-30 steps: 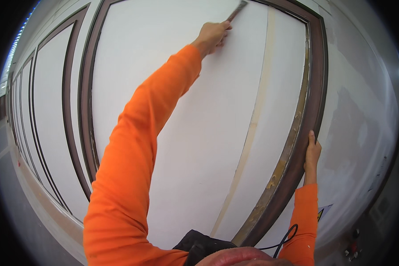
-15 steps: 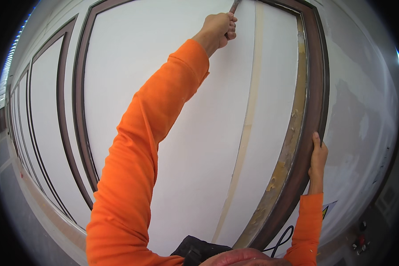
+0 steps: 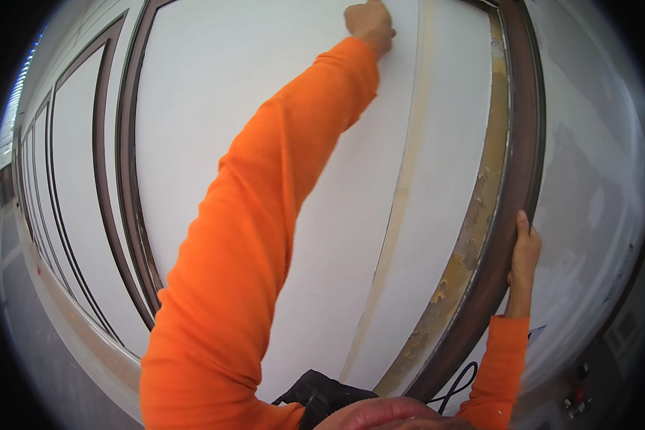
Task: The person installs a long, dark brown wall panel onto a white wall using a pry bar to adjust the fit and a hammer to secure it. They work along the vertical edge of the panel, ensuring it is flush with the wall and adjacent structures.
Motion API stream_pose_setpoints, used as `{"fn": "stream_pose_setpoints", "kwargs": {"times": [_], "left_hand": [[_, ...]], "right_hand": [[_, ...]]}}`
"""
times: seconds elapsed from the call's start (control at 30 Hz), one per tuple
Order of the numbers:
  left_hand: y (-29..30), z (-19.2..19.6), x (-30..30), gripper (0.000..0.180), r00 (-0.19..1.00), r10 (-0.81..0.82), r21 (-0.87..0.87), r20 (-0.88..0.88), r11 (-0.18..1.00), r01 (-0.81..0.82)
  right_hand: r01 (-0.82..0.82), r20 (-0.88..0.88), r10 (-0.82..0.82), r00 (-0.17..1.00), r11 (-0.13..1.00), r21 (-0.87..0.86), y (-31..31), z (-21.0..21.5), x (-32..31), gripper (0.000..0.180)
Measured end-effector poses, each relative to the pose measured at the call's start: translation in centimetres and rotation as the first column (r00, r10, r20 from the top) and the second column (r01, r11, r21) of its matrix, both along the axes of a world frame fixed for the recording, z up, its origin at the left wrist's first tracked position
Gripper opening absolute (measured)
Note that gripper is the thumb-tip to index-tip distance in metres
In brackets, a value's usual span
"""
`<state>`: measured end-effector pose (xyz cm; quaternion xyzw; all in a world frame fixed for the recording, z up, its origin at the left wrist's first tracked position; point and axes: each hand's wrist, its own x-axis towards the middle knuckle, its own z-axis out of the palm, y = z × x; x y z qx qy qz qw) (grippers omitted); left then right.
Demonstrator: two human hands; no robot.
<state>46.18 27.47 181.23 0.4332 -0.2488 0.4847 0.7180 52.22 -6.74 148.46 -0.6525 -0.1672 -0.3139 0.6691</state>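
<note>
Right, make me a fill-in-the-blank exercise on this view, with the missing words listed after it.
1. The left hand is near the picture's ____ edge.
2. The right hand is against the frame, whose colour is dark ____.
3. The beige strip on the white panel lies to the ____ of the left hand.
4. Both sleeves are bright ____.

Missing words: top; brown; right; orange.
</note>
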Motion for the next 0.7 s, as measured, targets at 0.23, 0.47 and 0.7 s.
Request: {"fn": "stream_pose_setpoints", "kwargs": {"times": [0.23, 0.47, 0.7], "left_hand": [[8.3, 6.7, -10.3, 0.022, 0.894, 0.237, 0.399, -0.380, 0.914, -0.073], [6.5, 8.3, -12.1, 0.024, 0.856, 0.175, 0.284, -0.487, 0.958, -0.034], [6.8, -1.1, -8.9, 0.018, 0.978, 0.151, 0.291, -0.144, 0.951, -0.104]], "right_hand": [[0.043, 0.134, -0.054, 0.990, 0.996, 0.083, 1.5, 0.3, 0.8, 0.067], [0.017, 0.115, -0.025, 0.993, 0.998, 0.066, 1.9, -0.2, 1.5, 0.067], [0.080, 0.084, -0.082, 0.993, 0.996, 0.027, 1.1, -0.3, 2.2, 0.067]]}}
